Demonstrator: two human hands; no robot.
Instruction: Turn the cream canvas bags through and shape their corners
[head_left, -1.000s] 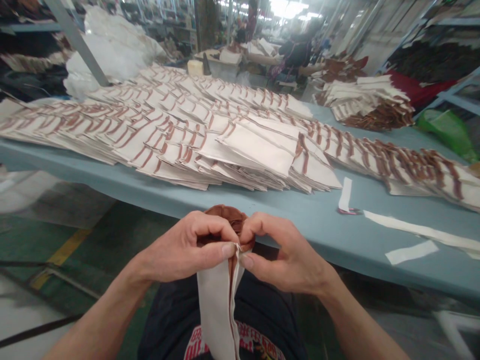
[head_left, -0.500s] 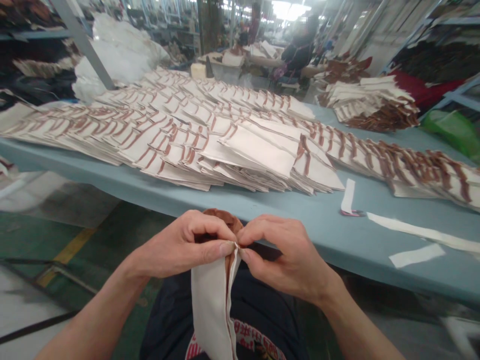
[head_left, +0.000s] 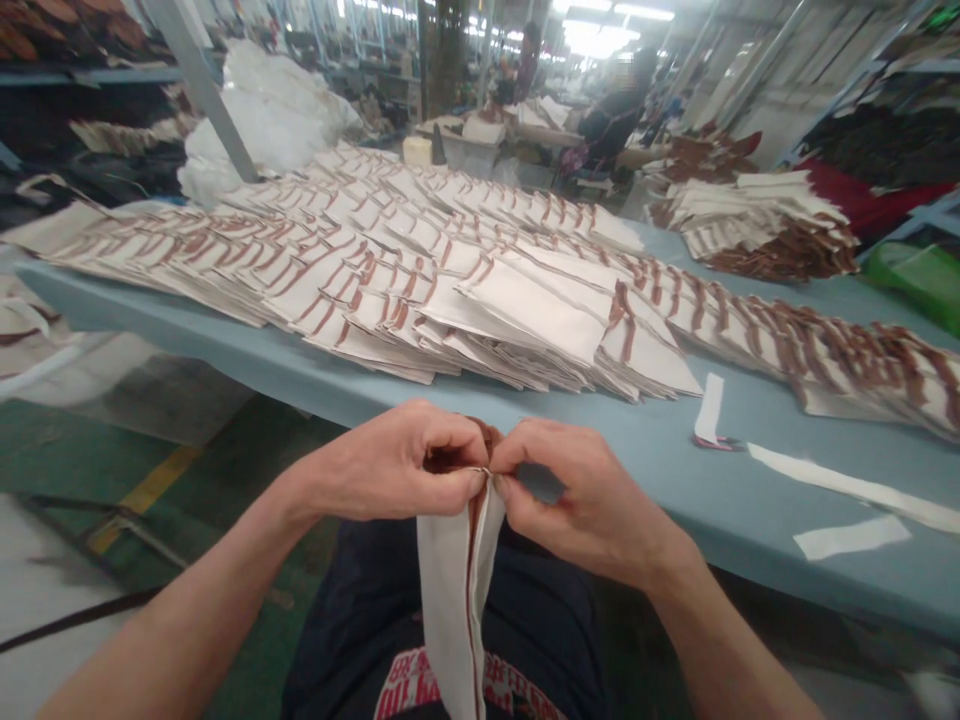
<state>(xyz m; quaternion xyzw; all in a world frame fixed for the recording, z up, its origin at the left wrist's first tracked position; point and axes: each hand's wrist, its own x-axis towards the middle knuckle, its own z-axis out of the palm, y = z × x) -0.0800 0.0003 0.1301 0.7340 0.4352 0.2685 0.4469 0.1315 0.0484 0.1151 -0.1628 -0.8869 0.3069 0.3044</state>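
A folded off-white fabric piece with brown lining [head_left: 450, 590] hangs down in front of my body, pinched at its top edge by both hands. My left hand [head_left: 405, 460] grips the left side of that edge between thumb and fingers. Close beside it, my right hand [head_left: 570, 490] pinches the same edge from the right, the fingertips of both nearly touching. A bit of the brown part shows behind the fingers; the rest of it is hidden by my hands.
A blue-grey table [head_left: 622, 450] stands ahead, bearing overlapping rows of white and brown fabric pieces [head_left: 540, 300]. White strips [head_left: 847, 540] lie at its right. Farther back are a fabric stack [head_left: 765, 220], a green bag [head_left: 911, 275], a plastic bundle [head_left: 277, 110] and a seated person [head_left: 611, 115].
My hands have shifted slightly right and up in view with the fabric piece still pinched. Less of its brown part shows above the fingers. The view has turned a little.
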